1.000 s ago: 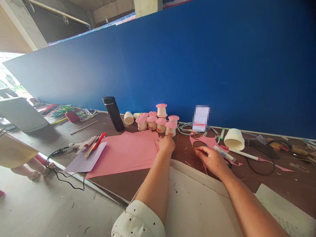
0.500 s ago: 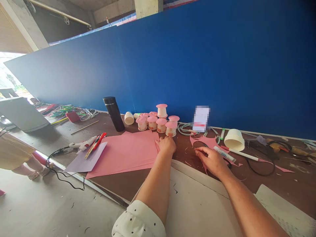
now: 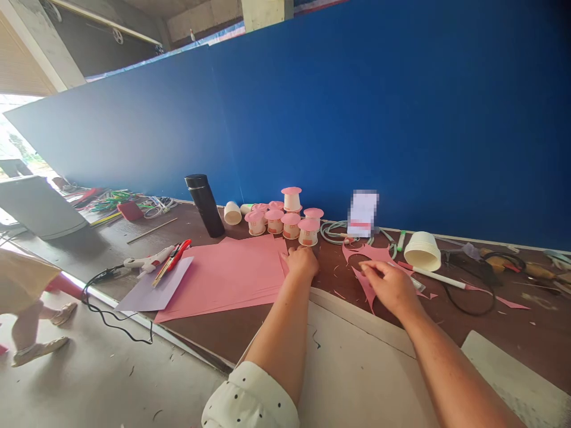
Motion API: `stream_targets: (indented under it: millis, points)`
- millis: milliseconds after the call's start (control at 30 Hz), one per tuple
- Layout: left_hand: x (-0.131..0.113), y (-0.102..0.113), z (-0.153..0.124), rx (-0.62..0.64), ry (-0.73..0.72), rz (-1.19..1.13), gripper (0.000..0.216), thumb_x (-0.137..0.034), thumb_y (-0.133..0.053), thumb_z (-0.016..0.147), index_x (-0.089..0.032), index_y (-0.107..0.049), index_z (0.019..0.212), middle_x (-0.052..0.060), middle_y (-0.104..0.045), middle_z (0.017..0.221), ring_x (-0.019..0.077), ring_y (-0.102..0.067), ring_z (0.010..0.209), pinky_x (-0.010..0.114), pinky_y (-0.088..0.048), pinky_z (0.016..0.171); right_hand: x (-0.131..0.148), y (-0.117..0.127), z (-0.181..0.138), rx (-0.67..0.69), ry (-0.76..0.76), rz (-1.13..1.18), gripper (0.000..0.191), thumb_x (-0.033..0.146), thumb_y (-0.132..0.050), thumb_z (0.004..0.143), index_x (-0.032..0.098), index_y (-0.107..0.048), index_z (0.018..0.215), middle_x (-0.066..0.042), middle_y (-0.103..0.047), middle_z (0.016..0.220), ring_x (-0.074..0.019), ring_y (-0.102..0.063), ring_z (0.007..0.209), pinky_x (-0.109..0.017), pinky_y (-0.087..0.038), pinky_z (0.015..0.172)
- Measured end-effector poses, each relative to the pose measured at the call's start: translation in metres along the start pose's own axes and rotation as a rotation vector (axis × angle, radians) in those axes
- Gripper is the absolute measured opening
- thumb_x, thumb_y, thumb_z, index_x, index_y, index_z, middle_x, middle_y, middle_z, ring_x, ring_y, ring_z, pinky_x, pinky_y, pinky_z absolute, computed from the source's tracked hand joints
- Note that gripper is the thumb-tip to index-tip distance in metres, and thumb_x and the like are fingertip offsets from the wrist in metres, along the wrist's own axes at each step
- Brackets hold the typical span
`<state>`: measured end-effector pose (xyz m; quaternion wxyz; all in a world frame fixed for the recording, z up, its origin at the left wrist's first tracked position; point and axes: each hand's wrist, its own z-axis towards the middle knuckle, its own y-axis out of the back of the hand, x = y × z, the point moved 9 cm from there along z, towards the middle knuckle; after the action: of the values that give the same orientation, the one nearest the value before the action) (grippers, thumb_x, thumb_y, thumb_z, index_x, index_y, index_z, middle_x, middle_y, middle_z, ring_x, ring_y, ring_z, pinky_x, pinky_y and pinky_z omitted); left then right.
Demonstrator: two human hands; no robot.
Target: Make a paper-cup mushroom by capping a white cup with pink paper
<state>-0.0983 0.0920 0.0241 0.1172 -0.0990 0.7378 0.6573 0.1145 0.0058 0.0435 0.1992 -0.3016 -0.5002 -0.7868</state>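
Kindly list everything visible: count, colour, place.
Table: one, brown, centre
Panel: one, blue, behind table
Pink-topped cups: at least eight, white, centre
Bottle: one, black, left
Loose cup: one, cream, by bottle
Cup stack: one, cream, right
Sheets: several, pink, centre
Card: one, purple, left
Cutter: one, red, left
Glue gun: one, white, left
Scraps: several, pink, right
Cables: several, mixed, scattered
Bystander: one, beige clothing, left edge
Left hand: one, by sheets
Right hand: one, by scraps

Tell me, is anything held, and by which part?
Can't tell: the left hand hides its fingertips by the paper, and nothing shows clearly in the right hand.
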Motion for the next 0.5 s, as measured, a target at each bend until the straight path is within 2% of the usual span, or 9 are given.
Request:
stream_targets:
  millis: [100, 167, 233, 300, 367, 500]
  points:
    - [0.000, -0.001, 0.001, 0.003, -0.007, 0.002, 0.042, -0.027, -0.052, 0.081, -0.025, -0.059, 0.122, 0.010, -0.055, 0.136, 0.0320, -0.042, 0.128, 0.061, -0.027, 0.106, -0.023, 0.038, 0.001, -0.212, -0.204, 0.061, 0.035, 0.048, -0.056, 0.076, 0.020, -0.075, 0.088, -0.006, -0.074, 0.076, -0.0237, -0.067, 0.073, -0.033, -0.048, 0.065]
    - [0.000, -0.001, 0.001, -0.007, -0.012, -0.001, 0.041, -0.030, -0.050, 0.083, -0.025, -0.059, 0.122, 0.011, -0.055, 0.136, 0.0324, -0.042, 0.127, 0.062, -0.026, 0.106, -0.041, 0.058, -0.002, -0.343, -0.322, 0.204, 0.037, 0.048, -0.059, 0.074, 0.020, -0.075, 0.091, -0.007, -0.074, 0.078, -0.0212, -0.066, 0.069, -0.031, -0.048, 0.061]
    - [0.000, -0.002, 0.001, -0.013, -0.013, 0.005, 0.040, -0.031, -0.050, 0.083, -0.026, -0.060, 0.122, 0.011, -0.056, 0.136, 0.0328, -0.042, 0.127, 0.061, -0.026, 0.105, -0.054, 0.070, -0.005, -0.417, -0.373, 0.328, 0.040, 0.047, -0.061, 0.072, 0.018, -0.074, 0.095, -0.008, -0.074, 0.082, -0.0190, -0.064, 0.064, -0.029, -0.047, 0.055]
    - [0.000, -0.002, 0.001, -0.012, -0.012, 0.016, 0.040, -0.030, -0.051, 0.082, -0.026, -0.060, 0.121, 0.011, -0.056, 0.135, 0.0330, -0.043, 0.127, 0.061, -0.027, 0.105, -0.060, 0.074, -0.004, -0.399, -0.394, 0.242, 0.037, 0.045, -0.059, 0.072, 0.018, -0.075, 0.093, -0.008, -0.074, 0.079, -0.0196, -0.063, 0.063, -0.030, -0.047, 0.056]
    - [0.000, -0.002, 0.001, -0.011, -0.011, 0.022, 0.040, -0.029, -0.051, 0.082, -0.027, -0.060, 0.121, 0.011, -0.056, 0.135, 0.0332, -0.043, 0.127, 0.060, -0.027, 0.104, -0.060, 0.073, 0.000, -0.320, -0.379, 0.056, 0.034, 0.044, -0.057, 0.073, 0.020, -0.076, 0.089, -0.008, -0.074, 0.078, -0.0223, -0.063, 0.067, -0.032, -0.046, 0.060]
    - [0.000, -0.001, 0.000, -0.020, -0.020, 0.025, 0.039, -0.029, -0.051, 0.082, -0.028, -0.061, 0.120, 0.011, -0.057, 0.134, 0.0338, -0.043, 0.127, 0.061, -0.027, 0.104, -0.058, 0.063, 0.006, -0.170, -0.326, -0.169, 0.036, 0.048, -0.053, 0.076, 0.025, -0.075, 0.090, -0.007, -0.074, 0.088, -0.0257, -0.064, 0.076, -0.033, -0.043, 0.063]
